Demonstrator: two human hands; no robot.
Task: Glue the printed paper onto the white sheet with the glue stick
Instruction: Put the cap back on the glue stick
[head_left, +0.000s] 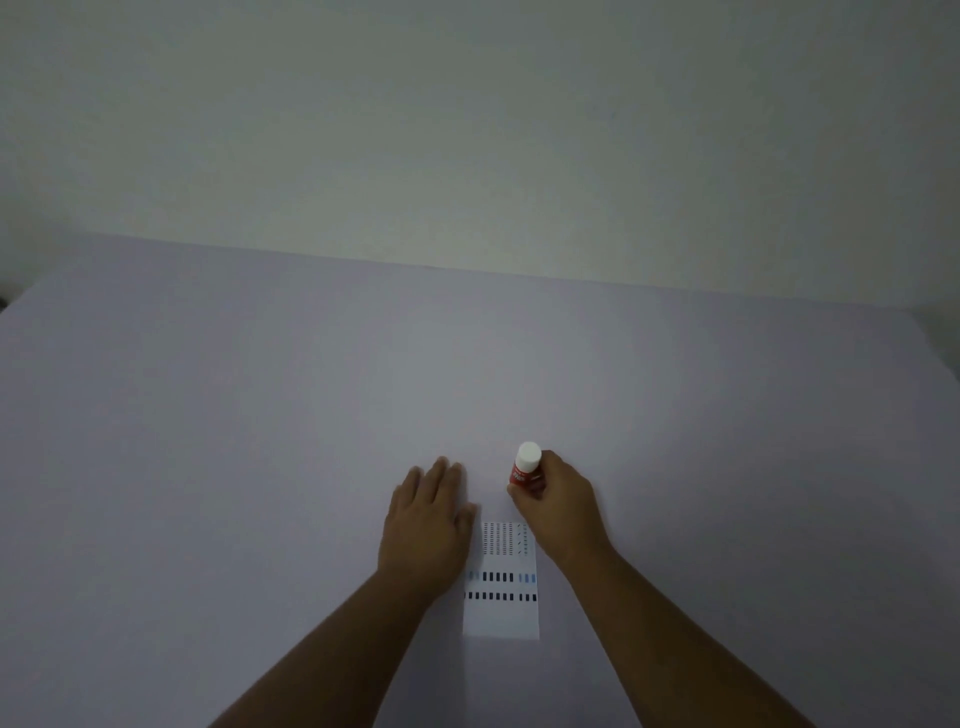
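A small printed paper (504, 582) with rows of dark and blue marks lies flat near the front, between my two hands. It rests on a big white sheet (311, 395) that covers the surface. My right hand (563, 506) grips a red glue stick (525, 470) with a white cap, held upright just beyond the paper's far right corner. My left hand (428, 519) lies flat, fingers spread, palm down on the white sheet beside the paper's left edge, covering part of that edge.
A plain pale wall (467, 130) rises behind the far edge of the surface. The sheet's left edge slants off at the far left, and its right edge falls away at the far right.
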